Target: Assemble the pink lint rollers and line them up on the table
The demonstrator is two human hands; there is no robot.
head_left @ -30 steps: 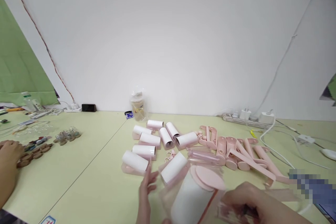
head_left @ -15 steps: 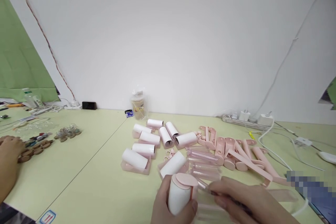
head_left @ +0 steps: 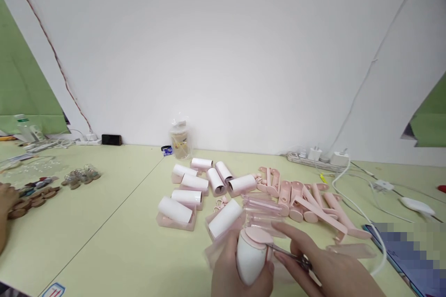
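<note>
My left hand (head_left: 240, 274) is closed around a white lint roller (head_left: 250, 260) with a round pink end piece (head_left: 258, 235) facing up. In my right hand (head_left: 324, 260) is a thin metal tool (head_left: 287, 251) with a dark part near the fingers; I cannot make out its exact kind. Its tip meets the edge of the pink end piece. Just beyond my left hand, a white roll (head_left: 226, 217) rests in a translucent pink cover. Pink translucent covers (head_left: 263, 205) lie behind my right hand, partly hidden by it.
Several white rolls (head_left: 190, 197) in pink covers lie farther back. Pink roller handles (head_left: 322, 216) are heaped to the right, near a white cable (head_left: 362, 213) and a phone (head_left: 400, 255). A wrapped cup (head_left: 180, 143) stands by the wall. At left, another person's hand (head_left: 7, 197) is near brown discs (head_left: 31, 204).
The tool's tip has moved onto the edge of the pink end piece. The view has shifted slightly, and the roller appears a little farther right. The other person's hand has moved left in view.
</note>
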